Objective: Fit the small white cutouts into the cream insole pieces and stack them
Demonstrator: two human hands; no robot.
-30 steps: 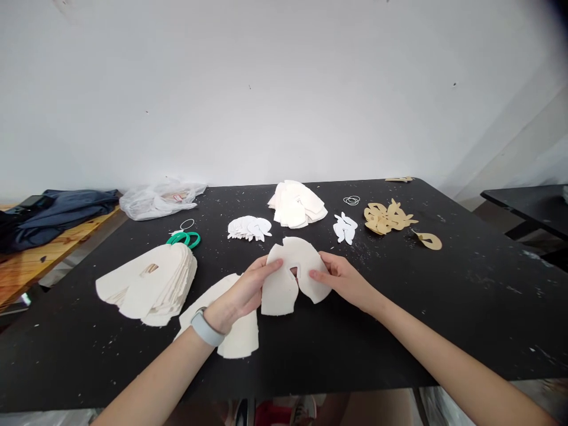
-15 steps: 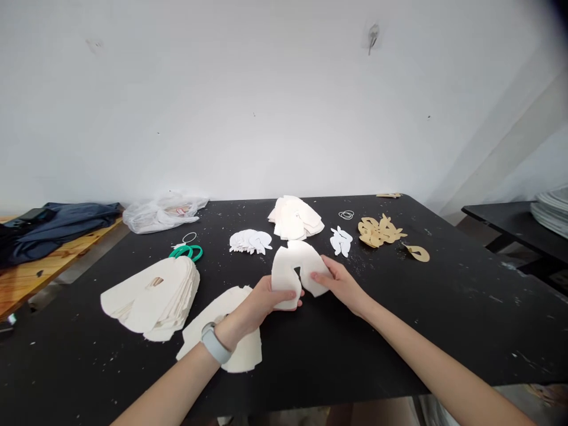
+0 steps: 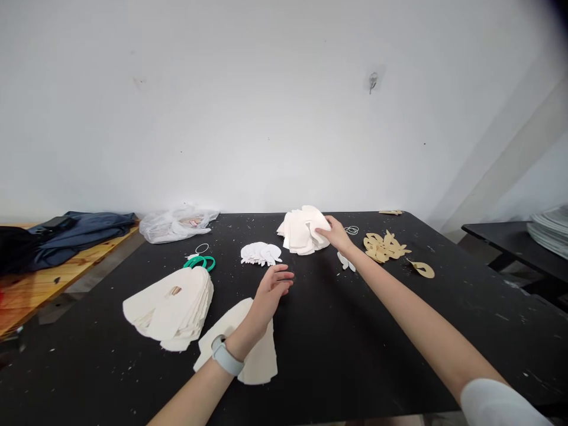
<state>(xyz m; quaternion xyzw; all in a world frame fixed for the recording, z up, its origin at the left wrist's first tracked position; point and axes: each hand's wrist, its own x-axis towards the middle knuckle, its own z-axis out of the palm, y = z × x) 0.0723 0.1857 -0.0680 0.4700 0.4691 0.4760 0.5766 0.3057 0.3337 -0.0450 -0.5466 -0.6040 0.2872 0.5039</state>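
Note:
My right hand (image 3: 336,234) reaches to the back of the black table and pinches a curved white foam-like cutout (image 3: 313,220) by its right edge. That cutout lies over a pile of similar white cutouts (image 3: 296,235). Nearer to me, my left hand (image 3: 271,294) hovers with fingers apart, holding nothing. Under my left wrist lies a larger cream-coloured cutout (image 3: 261,358), partly hidden by the forearm. To its left rests a thick stack of cream cutouts (image 3: 166,302) with a hole through it. Green-handled scissors (image 3: 208,264) stick out behind that stack, their blades hidden.
Small white cutouts (image 3: 261,253) lie mid-table; more white pieces (image 3: 346,261) are partly behind my right arm. Tan cutouts (image 3: 385,245) and a single curved tan piece (image 3: 422,269) lie right. A plastic bag (image 3: 177,225) sits back left. White rings (image 3: 352,230) lie near the pile.
My right hand has carried the white cutout away from me onto the back pile. My left hand has let go of it and opened. The view has shifted slightly.

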